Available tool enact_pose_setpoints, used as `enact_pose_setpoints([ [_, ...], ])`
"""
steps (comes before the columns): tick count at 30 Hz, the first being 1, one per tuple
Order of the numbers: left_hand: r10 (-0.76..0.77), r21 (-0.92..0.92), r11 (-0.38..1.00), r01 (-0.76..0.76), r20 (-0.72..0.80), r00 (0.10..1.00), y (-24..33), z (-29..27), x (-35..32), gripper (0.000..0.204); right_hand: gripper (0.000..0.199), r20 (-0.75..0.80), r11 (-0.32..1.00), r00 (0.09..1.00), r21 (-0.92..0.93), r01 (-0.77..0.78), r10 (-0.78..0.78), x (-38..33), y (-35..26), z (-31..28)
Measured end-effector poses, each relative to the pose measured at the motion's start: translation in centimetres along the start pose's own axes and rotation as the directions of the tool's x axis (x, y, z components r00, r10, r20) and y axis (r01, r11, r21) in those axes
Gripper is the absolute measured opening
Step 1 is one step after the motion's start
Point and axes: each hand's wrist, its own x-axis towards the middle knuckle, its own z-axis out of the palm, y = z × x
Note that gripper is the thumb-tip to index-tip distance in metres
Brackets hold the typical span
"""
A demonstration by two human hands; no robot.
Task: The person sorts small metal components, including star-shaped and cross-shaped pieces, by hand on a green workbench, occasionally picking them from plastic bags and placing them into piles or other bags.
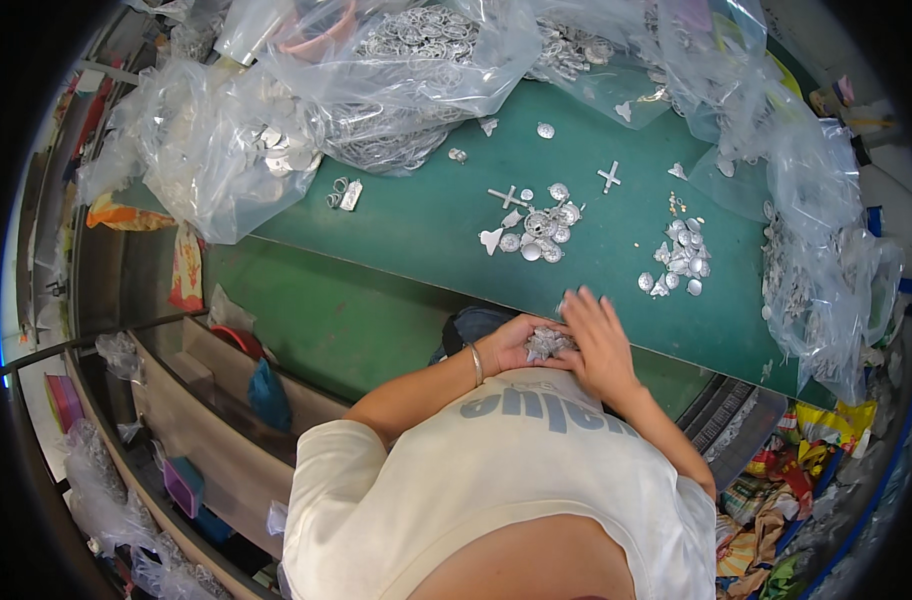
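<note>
Nearest the lens lay the person's cream short-sleeved shirt with grey lettering (536, 450), and just beyond its collar the item in hand: a small cluster of silvery cast-metal pieces (546, 343), held close to the chest at the near edge of the green-topped worktable (416, 220). Left hand (516, 345), a thin silver bangle (476, 364) at the wrist, was curled under and around the cluster, fingers closed on it. Right hand (598, 345) lay over the cluster from the other side, fingers extended and slightly spread, their tips on the metal; whether they pinched a piece could not be told. Judged step: sorting or separating pieces from a held handful, mid-way, since two sorted groups already lay on the table. One heap of round silver discs and shaped castings (536, 235) sat in the table's middle; a second, smaller heap of silver tokens (681, 260) sat to its right, well apart. A silver cross-shaped casting (609, 177) lay beyond them. Clear plastic bags filled with silver metal parts (396, 80) ringed the far and right edges. Next move, as judged, would call for a fine fingertip pinch to free one piece without spilling the rest.
</note>
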Motion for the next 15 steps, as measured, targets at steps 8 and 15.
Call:
enact_pose_setpoints([
  [8,0.043,0.208,0.977,0.046,-0.406,0.913,-0.7,5.4,-0.6,0.026,0.035,-0.321,0.995,0.945,0.043,0.086,-0.068,6.9,1.9,-1.1],
  [15,0.027,0.455,0.884,0.111,-0.288,0.957,-0.8,5.5,-1.3,0.021,0.027,-0.292,0.996,0.953,-0.044,0.072,-0.082,10.6,4.5,-0.9],
])
